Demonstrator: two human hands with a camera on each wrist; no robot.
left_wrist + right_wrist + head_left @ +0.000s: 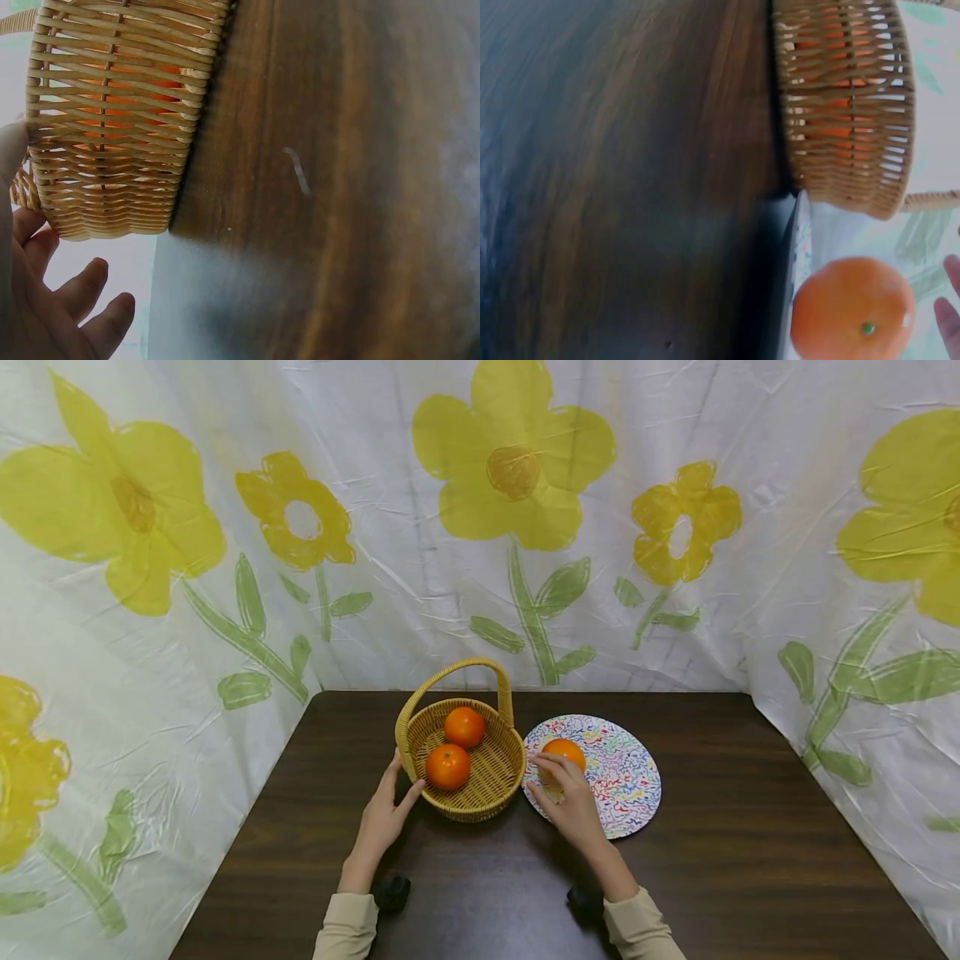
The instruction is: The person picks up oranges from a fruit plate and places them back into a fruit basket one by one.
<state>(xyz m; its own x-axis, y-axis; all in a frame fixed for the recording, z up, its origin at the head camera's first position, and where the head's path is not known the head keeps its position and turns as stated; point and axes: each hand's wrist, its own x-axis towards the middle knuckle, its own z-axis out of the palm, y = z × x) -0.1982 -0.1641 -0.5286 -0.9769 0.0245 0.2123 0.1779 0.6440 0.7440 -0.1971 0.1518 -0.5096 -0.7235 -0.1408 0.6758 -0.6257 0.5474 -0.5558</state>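
A yellow wicker basket (468,817) with a tall arched handle stands on the table, with two oranges (447,767) inside it. At its left side my left hand (381,814) holds the rim near the base of the handle, thumb at the near side; the ring and little fingers stick out free in the left wrist view. A third orange (853,309) lies on a round plate (626,777) with a multicoloured squiggle pattern, right of the basket. Over the plate's left part hovers my right hand (572,806), fingers spread and apart from that orange, partly covering it in the head view.
The dark wooden table (750,827) carries the basket and plate near its back edge. Behind and around it hangs a white curtain (390,577) printed with yellow flowers. The plate's left edge lies close to the basket.
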